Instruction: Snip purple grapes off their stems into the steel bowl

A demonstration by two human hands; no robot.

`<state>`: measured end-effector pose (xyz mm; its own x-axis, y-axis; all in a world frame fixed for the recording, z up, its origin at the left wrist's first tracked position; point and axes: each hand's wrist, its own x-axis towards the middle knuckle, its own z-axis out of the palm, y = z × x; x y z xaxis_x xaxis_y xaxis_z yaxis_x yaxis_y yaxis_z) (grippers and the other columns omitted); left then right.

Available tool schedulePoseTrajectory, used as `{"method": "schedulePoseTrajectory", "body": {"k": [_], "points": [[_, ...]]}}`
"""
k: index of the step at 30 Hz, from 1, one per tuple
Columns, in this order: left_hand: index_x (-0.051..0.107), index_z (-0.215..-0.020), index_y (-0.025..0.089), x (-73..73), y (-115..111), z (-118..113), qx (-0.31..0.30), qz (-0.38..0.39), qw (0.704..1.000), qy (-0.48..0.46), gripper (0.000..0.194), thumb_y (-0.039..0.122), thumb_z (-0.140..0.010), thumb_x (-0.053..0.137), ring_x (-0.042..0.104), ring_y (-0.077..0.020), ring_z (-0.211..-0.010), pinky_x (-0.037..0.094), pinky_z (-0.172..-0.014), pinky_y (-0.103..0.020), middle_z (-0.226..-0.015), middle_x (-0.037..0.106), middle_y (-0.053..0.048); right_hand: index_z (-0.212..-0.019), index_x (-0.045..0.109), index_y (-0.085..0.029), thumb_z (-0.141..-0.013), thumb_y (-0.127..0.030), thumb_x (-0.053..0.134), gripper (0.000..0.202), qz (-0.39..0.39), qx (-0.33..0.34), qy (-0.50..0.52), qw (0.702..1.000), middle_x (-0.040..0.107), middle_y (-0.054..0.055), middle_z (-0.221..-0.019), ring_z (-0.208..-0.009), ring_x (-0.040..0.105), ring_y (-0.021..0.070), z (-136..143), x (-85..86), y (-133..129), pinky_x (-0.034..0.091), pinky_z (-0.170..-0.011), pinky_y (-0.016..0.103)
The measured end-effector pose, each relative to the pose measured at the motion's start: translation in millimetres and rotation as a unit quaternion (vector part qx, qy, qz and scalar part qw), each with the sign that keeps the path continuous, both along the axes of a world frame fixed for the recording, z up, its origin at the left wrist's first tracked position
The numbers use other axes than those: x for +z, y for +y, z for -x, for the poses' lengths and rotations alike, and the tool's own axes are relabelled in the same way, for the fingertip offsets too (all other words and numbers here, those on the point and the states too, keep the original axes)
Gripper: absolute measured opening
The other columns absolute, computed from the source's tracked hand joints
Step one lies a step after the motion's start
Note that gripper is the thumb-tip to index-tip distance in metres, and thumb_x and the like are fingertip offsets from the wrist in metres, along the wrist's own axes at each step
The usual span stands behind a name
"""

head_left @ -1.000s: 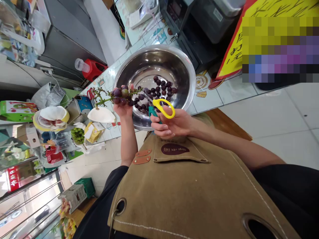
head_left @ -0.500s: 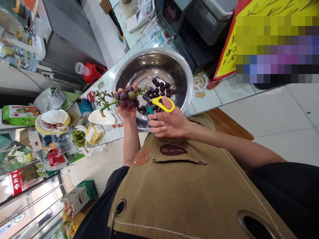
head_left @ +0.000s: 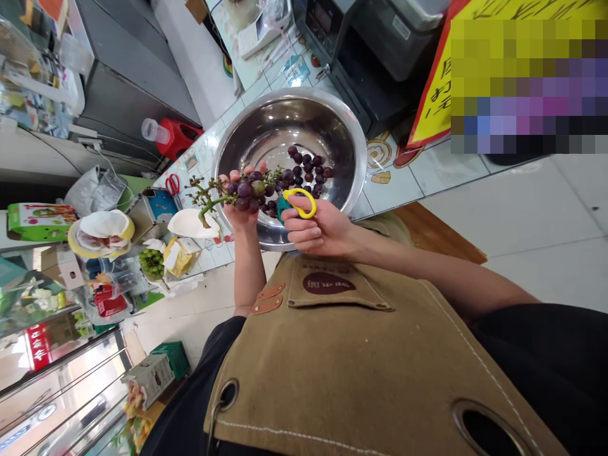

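Observation:
My left hand (head_left: 242, 215) cradles a bunch of grapes (head_left: 245, 190) over the near left part of a steel basin (head_left: 357, 145). The bunch's thick green stem points left, its left branches bare of fruit, with purple grapes and one greenish one over my palm. In my right hand (head_left: 323, 225) are scissors (head_left: 304, 201) with one yellow and one green handle; my fingers are closed through and round them. Their blades are hidden among the grapes at the bunch's right end. Several loose purple grapes (head_left: 308, 168) lie on the basin floor behind the scissors.
Left of the basin are a white dish (head_left: 190, 223), red scissors (head_left: 173, 183) and a red jug (head_left: 178, 139). Farther left lie green grapes (head_left: 152, 263) and a cut pomelo (head_left: 102, 233). A dark appliance (head_left: 361, 82) and a yellow sign (head_left: 432, 107) stand right of the basin.
My right hand has moved the scissors slightly left, and the yellow and green handles have come closer together. The bunch in my left hand has shifted slightly.

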<state>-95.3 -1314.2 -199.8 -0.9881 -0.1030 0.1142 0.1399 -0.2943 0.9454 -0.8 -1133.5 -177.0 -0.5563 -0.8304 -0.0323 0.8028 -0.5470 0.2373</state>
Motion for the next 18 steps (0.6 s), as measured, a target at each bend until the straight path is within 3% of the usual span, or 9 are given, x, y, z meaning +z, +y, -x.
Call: {"method": "schedulePoseTrajectory", "body": {"k": [2, 5, 8, 15, 18], "points": [[0.057, -0.092, 0.031, -5.2, -3.0, 4.2, -0.004, -0.04, 0.999, 0.006, 0.041, 0.062, -0.074, 0.076, 0.067, -0.0233, -0.114, 0.052, -0.119, -0.047, -0.098, 0.064, -0.002, -0.08, 0.046, -0.021, -0.12, -0.05, 0.019, 0.057, -0.03, -0.003, 0.001, 1.0, 0.035, -0.008, -0.054, -0.041, 0.034, 0.0079, -1.9, 0.0, 0.6, 0.03, -0.038, 0.017], [0.062, -0.095, 0.03, -9.1, -10.6, 11.3, -0.005, -0.072, 0.997, -0.018, 0.028, 0.051, -0.078, 0.071, 0.068, -0.024, -0.125, 0.049, -0.125, -0.05, -0.102, 0.072, -0.004, -0.083, 0.051, -0.019, -0.112, -0.071, 0.034, 0.062, -0.065, 0.03, 0.032, 0.997, 0.042, -0.007, -0.057, -0.045, 0.037, 0.0082, -7.2, -1.4, 2.1, 0.034, -0.041, 0.018], [0.066, -0.096, 0.029, -6.8, -18.3, 14.1, 0.011, -0.046, 0.998, -0.048, 0.026, 0.051, -0.081, 0.066, 0.066, -0.0267, -0.133, 0.045, -0.129, -0.054, -0.105, 0.077, -0.006, -0.084, 0.053, -0.019, -0.097, -0.088, 0.05, 0.07, -0.084, 0.049, 0.077, 0.992, 0.045, -0.006, -0.06, -0.048, 0.038, 0.0084, -11.2, -4.0, 2.8, 0.035, -0.042, 0.019], [0.071, -0.112, 0.034, 3.5, -16.7, 2.8, 0.043, -0.033, 0.997, -0.052, 0.031, 0.037, -0.09, 0.05, 0.061, -0.0226, -0.145, 0.051, -0.127, -0.049, -0.132, 0.075, -0.002, -0.085, 0.053, -0.021, -0.093, -0.091, 0.054, 0.07, -0.12, 0.035, 0.125, 0.984, 0.041, -0.007, -0.06, -0.048, 0.03, 0.0084, -5.9, -2.6, -1.8, 0.026, -0.041, 0.02], [0.073, -0.114, 0.035, 3.4, -12.8, -2.8, 0.057, 0.016, 0.996, -0.07, 0.032, 0.041, -0.095, 0.048, 0.055, -0.0228, -0.153, 0.056, -0.124, -0.046, -0.141, 0.073, 0.0, -0.084, 0.052, -0.021, -0.095, -0.089, 0.051, 0.069, -0.164, 0.024, 0.115, 0.979, 0.041, -0.006, -0.061, -0.048, 0.03, 0.0084, -2.7, 2.3, -2.4, 0.024, -0.04, 0.02]]}}
